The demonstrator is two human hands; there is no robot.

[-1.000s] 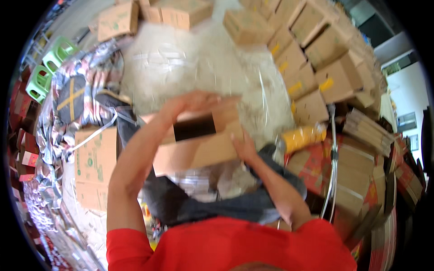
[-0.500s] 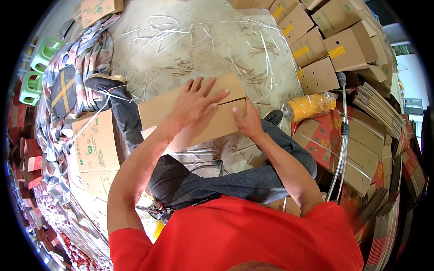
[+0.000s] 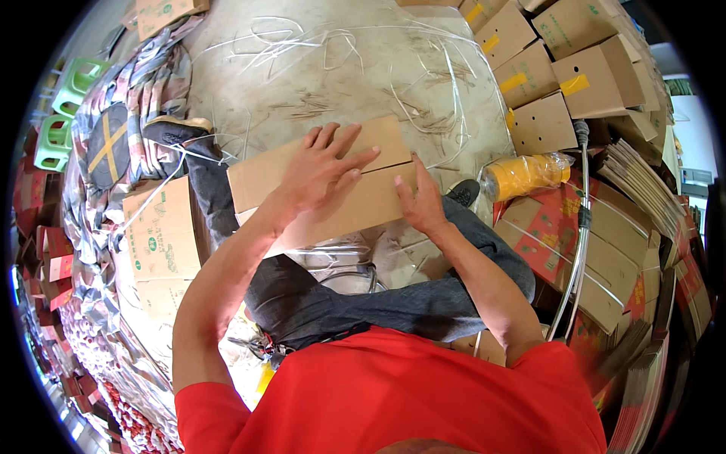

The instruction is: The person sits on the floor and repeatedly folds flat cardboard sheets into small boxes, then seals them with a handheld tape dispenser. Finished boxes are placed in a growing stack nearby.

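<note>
A plain brown cardboard box (image 3: 340,216) lies across my legs, its two top flaps folded in to a narrow seam. My left hand (image 3: 321,170) rests flat on its top, across the seam, with the fingers spread. At the box's right end is my right hand (image 3: 422,200), thumb at the top edge and fingers round the end face. Part of that hand's grip is hidden by the box.
A printed carton (image 3: 162,234) stands by my left leg. Loose white strapping (image 3: 283,49) litters the floor ahead. On the right are a wrapped yellow tape roll (image 3: 527,178), a metal pole (image 3: 578,250), stacked cartons (image 3: 544,125) and flattened cardboard (image 3: 643,185). Green stools (image 3: 57,140) stand left.
The view has shifted slightly. Both hands keep nearly the same places on the box, and the flaps look the same.
</note>
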